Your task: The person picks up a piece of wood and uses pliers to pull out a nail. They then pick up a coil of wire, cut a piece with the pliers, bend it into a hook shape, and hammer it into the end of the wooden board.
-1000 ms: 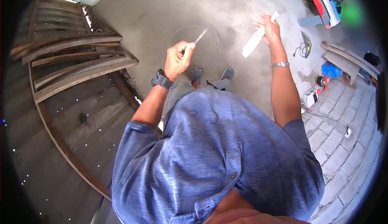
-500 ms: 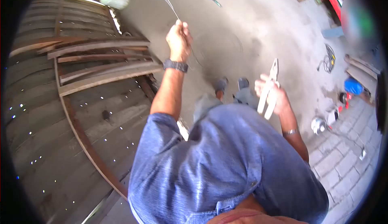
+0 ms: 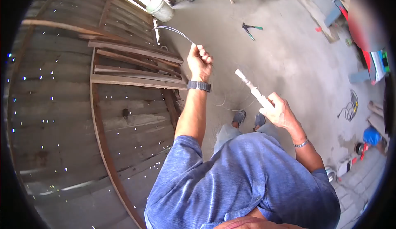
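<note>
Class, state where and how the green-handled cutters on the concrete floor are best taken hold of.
The green-handled metal cutters lie flat on the grey concrete floor, handles splayed: close on both handles from above, away from the dark head.

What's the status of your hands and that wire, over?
Left hand shut on wire, held high. Right hand shut on pliers. Wooden planks close beside left arm, not touching.
</note>
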Available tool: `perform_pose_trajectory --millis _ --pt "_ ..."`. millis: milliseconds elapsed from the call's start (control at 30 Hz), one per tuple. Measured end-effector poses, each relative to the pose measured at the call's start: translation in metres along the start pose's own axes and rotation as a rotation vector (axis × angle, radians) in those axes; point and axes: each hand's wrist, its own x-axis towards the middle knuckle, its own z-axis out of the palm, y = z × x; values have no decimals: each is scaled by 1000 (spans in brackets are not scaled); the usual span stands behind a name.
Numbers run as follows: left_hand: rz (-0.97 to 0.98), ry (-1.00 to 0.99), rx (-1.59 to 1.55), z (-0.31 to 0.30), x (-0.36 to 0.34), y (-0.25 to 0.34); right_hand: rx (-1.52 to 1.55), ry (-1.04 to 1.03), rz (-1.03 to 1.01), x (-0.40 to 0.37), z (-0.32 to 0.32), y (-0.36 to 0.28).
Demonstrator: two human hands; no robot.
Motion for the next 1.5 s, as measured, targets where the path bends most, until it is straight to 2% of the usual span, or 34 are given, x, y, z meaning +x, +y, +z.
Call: perform_pose_trajectory --millis 33,67,133,200,300,400,533,733,867,1200,1400,1500 --pt "16 -26 -30 -3 0 -2 -2 55 -98 8 13 25" --pt "15 -16 -50 0 -6 -2 -19 41 -95 10 7 14" --pt "101 -65 -77 1 -16 -7 769 -291 328 14 4 -9" --pt "130 -75 -145 -3 -15 -11 1004 -419 340 12 10 -3" --pt "124 -100 -235 -3 -13 -16 1182 -648 368 11 8 7" --pt "160 -56 -290 2 -17 -23 1251 -719 419 9 7 5" --pt "182 -35 -355 6 -21 -34 1309 -816 366 9 7 4" --pt "202 -7 -392 15 -28 -44 1226 -791 419 9 6 -8" --pt "247 -40 -344 24 -37 -49 1258 -751 391 11 10 -4" --pt "284 23 -301 42 -71 -82 1304 -628 425 11 19 0" --pt "292 115 -375 37 -55 -89 1313 -536 480 21 34 2" --pt "286 79 -423 27 -47 -92 1340 -502 466 24 39 2"
